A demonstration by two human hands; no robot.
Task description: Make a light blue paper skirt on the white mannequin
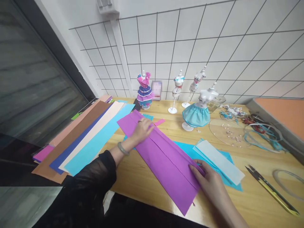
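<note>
A long sheet of purple crepe paper (161, 158) slants across the front of the table, with crease lines running along its length. My left hand (142, 130), a pale bangle at its wrist, lies over the far end, its fingers curled at the long far edge. At the near right corner my right hand (210, 179) pinches that same edge between thumb and fingers. Partly under the purple sheet is blue paper (182, 147). A folded white-and-blue strip (220, 161) rests on it, just beyond my right hand. A small pink scrap (159, 122) lies past my left fingertips.
Colored paper sheets (95, 142) are layered at left. Small mannequins stand at the back, one in a turquoise skirt (196, 115), one in a purple-and-pink dress (144, 93). A clear round plate (226, 133) holds tiny pieces. Yellow-handled thread snips (270, 190) lie at right.
</note>
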